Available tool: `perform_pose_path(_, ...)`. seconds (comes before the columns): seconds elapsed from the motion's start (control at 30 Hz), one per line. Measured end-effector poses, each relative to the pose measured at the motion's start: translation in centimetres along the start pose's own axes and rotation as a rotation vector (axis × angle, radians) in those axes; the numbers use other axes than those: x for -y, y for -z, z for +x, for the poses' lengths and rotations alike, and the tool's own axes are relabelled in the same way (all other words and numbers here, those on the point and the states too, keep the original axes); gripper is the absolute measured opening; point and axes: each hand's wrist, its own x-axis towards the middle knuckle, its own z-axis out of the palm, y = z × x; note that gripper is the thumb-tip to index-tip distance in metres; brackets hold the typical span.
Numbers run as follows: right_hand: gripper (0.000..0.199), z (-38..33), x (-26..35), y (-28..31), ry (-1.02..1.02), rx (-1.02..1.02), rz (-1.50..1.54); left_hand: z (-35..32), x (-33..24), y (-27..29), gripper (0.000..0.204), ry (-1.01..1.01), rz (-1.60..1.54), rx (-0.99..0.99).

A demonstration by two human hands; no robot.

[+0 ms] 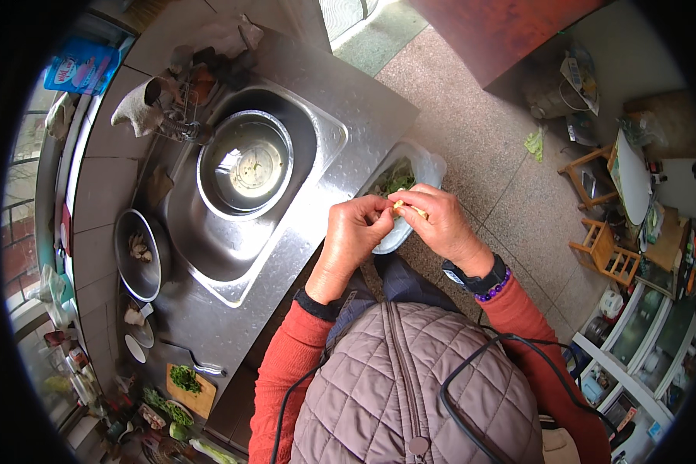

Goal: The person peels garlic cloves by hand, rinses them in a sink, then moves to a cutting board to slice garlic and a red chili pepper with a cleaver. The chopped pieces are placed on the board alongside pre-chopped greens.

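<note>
Both hands meet above a lined waste bin (395, 239) with leafy green scraps (394, 179) inside. My right hand (443, 223) is closed in a pinch round a small pale-yellow piece (399, 206) that looks like ginger; part of it shows between thumb and fingers. Close against it, my left hand (354, 233) is closed too, thumb and fingertips pressed together at the piece's near end. Whether the left fingertips grip the piece itself or a bit of its skin is too small to tell.
Left of me, a steel basin (284, 182) of water sits in the sink (232, 292). A metal bowl (160, 267) with pale pieces stands beside it. A knife (209, 370) and cutting board (202, 400) with chopped greens lie on the counter. Wooden stools (595, 251) stand right.
</note>
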Motion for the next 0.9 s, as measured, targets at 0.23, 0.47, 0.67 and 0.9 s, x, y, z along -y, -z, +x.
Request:
perform_pose_path(0.23, 0.022, -0.6, 0.0, -0.4, -0.003, -0.021, -0.049, -0.4, -0.1, -0.3, 0.010, 0.124, -0.144, -0.006)
perform_pose_path(0.47, 0.026, -1.4, -0.9, -1.2, -0.134, -0.089, 0.267, -0.4, 0.2, -0.8, 0.014, 0.245, -0.538, -0.027)
perform_pose_path(0.67, 0.026, -1.9, -1.1, -1.3, -0.181, -0.145, 0.280, -0.4, -0.1, 0.0, 0.018, 0.313, -0.598, 0.076)
perform_pose_path(0.9, 0.024, -1.8, -0.8, -1.3, -0.069, -0.182, 0.139, 0.2, 1.2, 0.4, 0.017, 0.348, -0.711, 0.160)
